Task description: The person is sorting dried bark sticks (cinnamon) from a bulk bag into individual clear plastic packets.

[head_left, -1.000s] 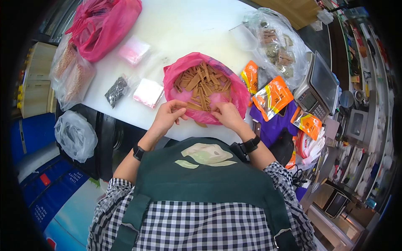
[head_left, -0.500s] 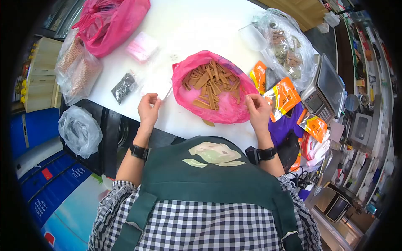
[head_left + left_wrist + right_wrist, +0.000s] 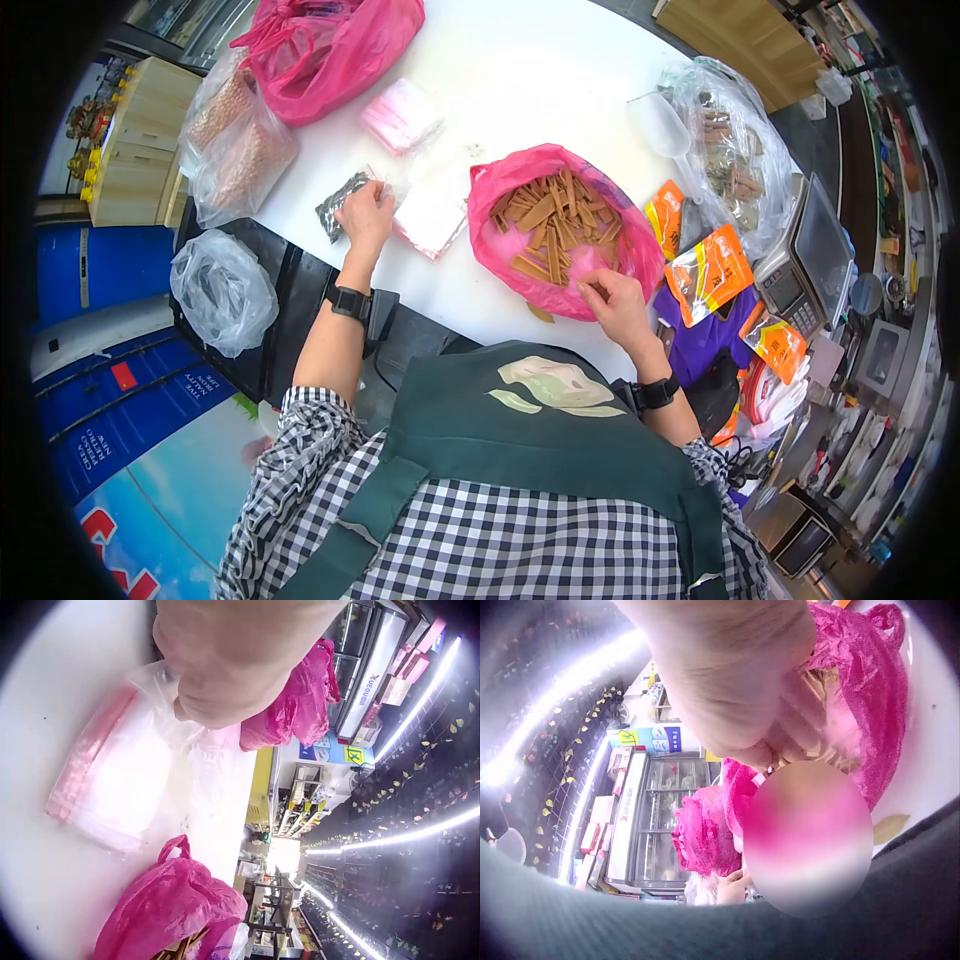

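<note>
In the head view, my left hand (image 3: 367, 215) is at a small clear bag of dark pieces (image 3: 338, 212), thumb and fingers curled over its right side. In the left wrist view the fingertips are mostly hidden behind the hand. My right hand (image 3: 618, 303) hangs loosely curled over the near right rim of an open pink plastic bag (image 3: 487, 205), with nothing visible between its fingers. Inside that bag lie many brown bark strips (image 3: 560, 210). Just beside the left hand is a stack of flat clear bags with a pink strip (image 3: 94, 761).
A pink packet of bags (image 3: 400, 116) lies farther back. At the left stand a knotted pink bag (image 3: 330, 55) and clear bags of pale round pieces (image 3: 245, 160). Orange pouches (image 3: 710, 272), a scoop (image 3: 662, 128), a clear bag of bundles (image 3: 735, 160) and a scale (image 3: 790, 290) sit to the right.
My left hand has moved from the pink bag's rim left to the small bag of dark pieces. My right hand has shifted along the rim, first outward, then nearer. The head view has panned left.
</note>
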A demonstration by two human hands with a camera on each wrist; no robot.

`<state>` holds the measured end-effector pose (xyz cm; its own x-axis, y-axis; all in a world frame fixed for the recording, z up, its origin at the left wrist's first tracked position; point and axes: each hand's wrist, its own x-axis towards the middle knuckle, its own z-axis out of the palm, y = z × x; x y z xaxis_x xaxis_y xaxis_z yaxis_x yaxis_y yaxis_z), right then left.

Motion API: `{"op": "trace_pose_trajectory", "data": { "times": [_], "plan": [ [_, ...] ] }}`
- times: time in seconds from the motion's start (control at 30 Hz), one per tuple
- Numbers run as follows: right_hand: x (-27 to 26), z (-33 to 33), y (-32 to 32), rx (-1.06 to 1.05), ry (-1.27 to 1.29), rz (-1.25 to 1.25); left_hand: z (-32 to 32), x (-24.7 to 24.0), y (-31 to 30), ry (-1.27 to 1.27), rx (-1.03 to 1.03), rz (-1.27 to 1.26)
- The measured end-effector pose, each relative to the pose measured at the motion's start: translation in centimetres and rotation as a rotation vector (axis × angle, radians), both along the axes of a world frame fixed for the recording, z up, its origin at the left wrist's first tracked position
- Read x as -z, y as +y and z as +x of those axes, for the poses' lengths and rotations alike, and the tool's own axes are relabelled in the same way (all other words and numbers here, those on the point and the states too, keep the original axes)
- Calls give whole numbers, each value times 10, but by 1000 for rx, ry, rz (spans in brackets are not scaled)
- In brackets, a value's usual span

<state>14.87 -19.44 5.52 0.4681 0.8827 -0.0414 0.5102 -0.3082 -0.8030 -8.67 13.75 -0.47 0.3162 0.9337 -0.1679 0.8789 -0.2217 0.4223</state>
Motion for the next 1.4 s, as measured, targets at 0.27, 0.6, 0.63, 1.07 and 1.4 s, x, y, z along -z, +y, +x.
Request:
{"op": "trace_pose_trajectory", "data": {
  "times": [0.27,0.6,0.63,1.07,1.4],
  "plan": [
    [3,-1,1,-66,5,-29,-19,30,6,-352,-31,21],
    [4,-3,4,-88,14,-97,16,-11,-81,-138,397,239],
    [2,-3,5,-108,0,-88,16,-6,-83,-138,397,239],
    [4,-3,7,-151,-34,-85,7,20,-67,-283,339,204],
    [-13,-31,74,-504,119,201,5,11,-63,-443,123,-162]
  ]
}}
